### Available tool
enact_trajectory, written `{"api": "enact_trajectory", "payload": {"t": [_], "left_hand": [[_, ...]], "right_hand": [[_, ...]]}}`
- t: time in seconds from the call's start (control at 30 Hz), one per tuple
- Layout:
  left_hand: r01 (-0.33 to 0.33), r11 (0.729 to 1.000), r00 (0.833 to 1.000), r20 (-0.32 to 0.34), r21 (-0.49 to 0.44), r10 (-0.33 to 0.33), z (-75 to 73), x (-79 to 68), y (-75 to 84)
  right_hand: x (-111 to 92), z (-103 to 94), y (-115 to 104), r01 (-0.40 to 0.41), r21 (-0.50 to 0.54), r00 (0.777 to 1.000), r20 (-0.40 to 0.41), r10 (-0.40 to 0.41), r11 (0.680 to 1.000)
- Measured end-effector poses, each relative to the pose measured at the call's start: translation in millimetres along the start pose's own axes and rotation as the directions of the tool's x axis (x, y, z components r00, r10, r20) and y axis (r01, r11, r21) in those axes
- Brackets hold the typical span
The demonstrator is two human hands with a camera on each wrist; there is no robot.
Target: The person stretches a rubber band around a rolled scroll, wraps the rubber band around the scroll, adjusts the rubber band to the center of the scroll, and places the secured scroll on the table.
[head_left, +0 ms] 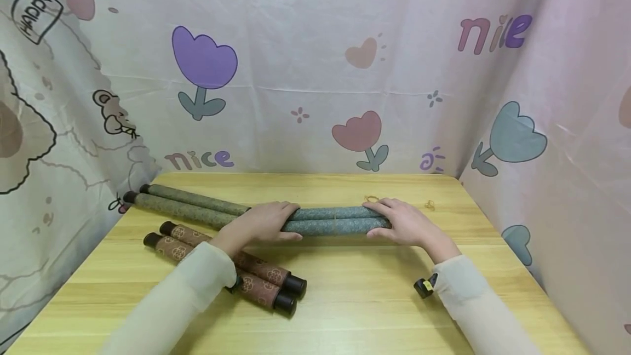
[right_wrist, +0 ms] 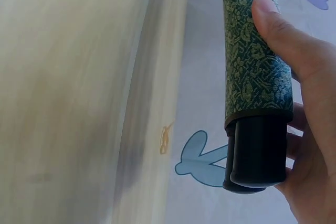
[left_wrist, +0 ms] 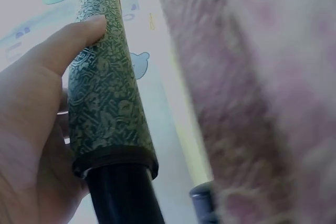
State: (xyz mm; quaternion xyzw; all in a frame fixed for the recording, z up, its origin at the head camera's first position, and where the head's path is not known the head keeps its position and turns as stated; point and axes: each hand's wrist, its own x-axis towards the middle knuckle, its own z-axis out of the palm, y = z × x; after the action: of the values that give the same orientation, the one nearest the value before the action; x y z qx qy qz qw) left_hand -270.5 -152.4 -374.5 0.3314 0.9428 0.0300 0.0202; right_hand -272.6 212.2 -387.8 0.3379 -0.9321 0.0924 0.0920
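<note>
A pair of blue-green patterned scrolls (head_left: 315, 228), lying side by side, spans the gap between my two hands. A thin band (head_left: 335, 221) circles them near the middle. The left hand (head_left: 261, 223) grips their left end, thumb on the near side; in the left wrist view a black end knob (left_wrist: 123, 195) shows below the cloth. At the right end, the right hand (head_left: 406, 223) holds the pair with its thumb along the patterned cloth. Two black knobs (right_wrist: 260, 153) stick out there in the right wrist view.
Two olive scrolls (head_left: 187, 210) lie at the table's back left. Nearer, two brown flowered scrolls (head_left: 258, 289) lie partly under the left forearm. Loose rubber bands (head_left: 430, 205) sit at the back right. A printed curtain (head_left: 296, 70) surrounds the wooden table (head_left: 355, 300).
</note>
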Motion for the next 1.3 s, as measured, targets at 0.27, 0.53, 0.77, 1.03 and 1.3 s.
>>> {"api": "enact_trajectory", "payload": {"t": [0.27, 0.53, 0.77, 1.03, 1.3], "left_hand": [[0.008, 1.0, 0.997, 0.077, 0.01, -0.009, -13.3, 24.3, -5.3], [0.031, 1.0, 0.98, 0.196, 0.001, -0.03, -16.2, 48.0, -5.2], [0.042, 0.999, 0.963, 0.269, -0.018, -0.036, -12.4, 63.1, -2.2], [0.065, 0.998, 0.947, 0.314, 0.002, -0.062, -3.2, 75.8, -2.7], [0.075, 0.997, 0.931, 0.357, 0.01, -0.074, 3.6, 88.9, -3.3]], "right_hand": [[6.0, 0.4, 10.9, -0.043, 0.021, 0.999, 0.02, 0.042, 0.999], [11.5, 1.2, 22.9, -0.076, 0.045, 0.995, 0.065, 0.073, 0.996], [9.3, 7.6, 33.3, -0.095, 0.044, 0.991, 0.102, 0.09, 0.995], [11.3, 15.8, 40.6, -0.123, 0.061, 0.981, 0.157, 0.112, 0.991], [15.9, 19.5, 44.1, -0.137, 0.052, 0.968, 0.218, 0.122, 0.989]]}}
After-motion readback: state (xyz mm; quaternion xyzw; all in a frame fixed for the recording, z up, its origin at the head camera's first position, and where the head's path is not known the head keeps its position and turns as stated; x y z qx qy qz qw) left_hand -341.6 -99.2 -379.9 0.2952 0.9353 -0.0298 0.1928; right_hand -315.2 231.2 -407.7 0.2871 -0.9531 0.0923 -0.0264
